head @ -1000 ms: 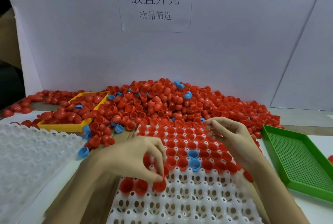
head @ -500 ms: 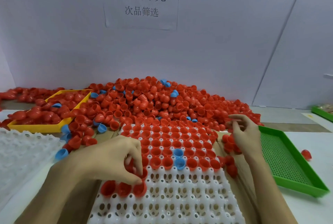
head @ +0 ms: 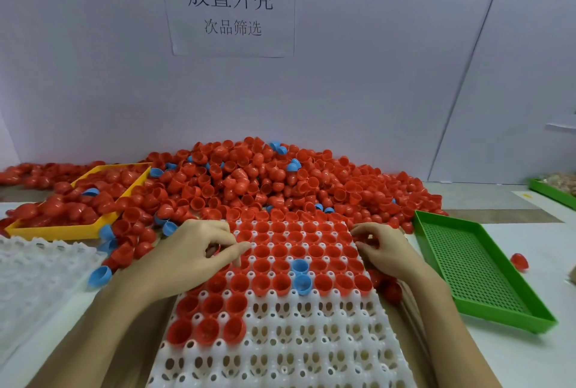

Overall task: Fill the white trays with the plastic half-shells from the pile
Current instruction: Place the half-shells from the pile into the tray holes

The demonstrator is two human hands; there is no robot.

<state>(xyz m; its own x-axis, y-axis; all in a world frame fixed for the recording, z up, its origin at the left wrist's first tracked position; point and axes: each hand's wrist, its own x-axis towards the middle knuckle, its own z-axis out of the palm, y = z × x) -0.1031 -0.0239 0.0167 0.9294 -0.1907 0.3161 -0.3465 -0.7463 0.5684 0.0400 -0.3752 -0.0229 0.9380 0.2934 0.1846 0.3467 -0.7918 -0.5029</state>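
At the far left lies a spare white moulded plastic tray (head: 34, 272) with no shells in it, and behind it a shallow yellow plastic tray (head: 71, 230) heaped with red shells. A few loose blue plastic half-shells (head: 100, 275) sit between these and the left hand (head: 190, 255). That hand hovers over the left edge of the white moulded plastic tray in the middle (head: 286, 353), its fingers curled with thumb and forefinger pinched together; something red shows inside the curl (whether it is a held shell I cannot tell for sure). The middle tray's far rows are filled with red plastic half-shells (head: 280, 252), open side up, plus two blue ones (head: 300, 275) near the centre; the near rows are mostly bare sockets. Behind the tray spreads the big pile of red plastic half-shells (head: 265, 182) against the white wall, under a paper sign (head: 229, 5). The right hand (head: 386, 250) rests at the tray's right edge, fingers bent inward and close together; what they hold cannot be made out. Further right lies a green perforated plastic tray (head: 477, 269), then a single red shell (head: 519, 261) on the white table (head: 530, 356).
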